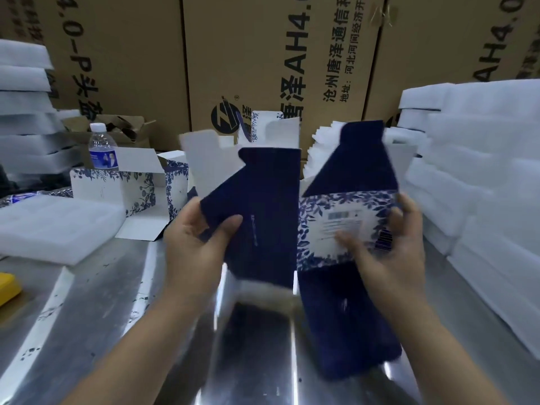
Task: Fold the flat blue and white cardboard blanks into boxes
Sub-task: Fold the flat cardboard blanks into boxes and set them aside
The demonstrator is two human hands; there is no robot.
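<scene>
A blank [268,200] is held above the counter [87,317], its dark panel pinched by the left hand [201,238], its patterned panel clasped by the right hand [388,249]. Half opened (flaps untucked), it is judged unfinished; one erected box [131,188] is seen behind.

Blue-and-white cardboard blank [330,229], half-opened, upright, held above table

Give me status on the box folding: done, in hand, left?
Done: one floral box stands formed behind on the table, top flaps open. In hand: left hand and right hand each grip a side of one blank, partly opened, end flaps unfolded. Left: folding its flaps; remaining blanks cannot be counted.
</scene>
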